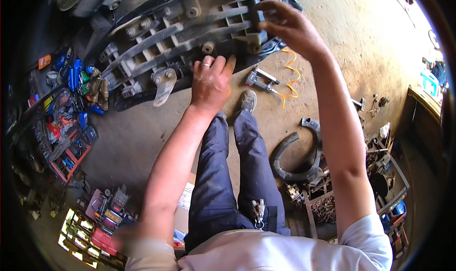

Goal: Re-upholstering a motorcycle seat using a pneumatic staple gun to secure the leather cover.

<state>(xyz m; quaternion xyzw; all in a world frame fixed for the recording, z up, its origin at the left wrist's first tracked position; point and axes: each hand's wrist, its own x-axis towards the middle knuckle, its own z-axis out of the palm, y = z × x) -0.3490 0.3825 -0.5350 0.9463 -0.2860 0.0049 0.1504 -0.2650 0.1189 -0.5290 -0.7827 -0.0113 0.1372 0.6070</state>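
A long motorcycle seat (175,38) lies upside down before me, its dusty ribbed plastic base facing up with round rubber feet and metal bolts. Black cover material (270,47) runs round its edge. At the seat's near edge, the curled fingers of my left hand (211,83), a ring on one of them, grip the cover; the fingertips are partly hidden. My right hand (292,28) is over the seat's right end, thumb and fingers apart and slightly blurred, with nothing visible between them.
On the floor right of my feet lies an air staple gun (261,79) with a coiled orange hose (295,76). Curved dark tubes (285,159) lie nearer. A metal tray of small parts (327,209) stands at lower right; tools and bottles (73,76) crowd the left, with a red case (103,240) nearer.
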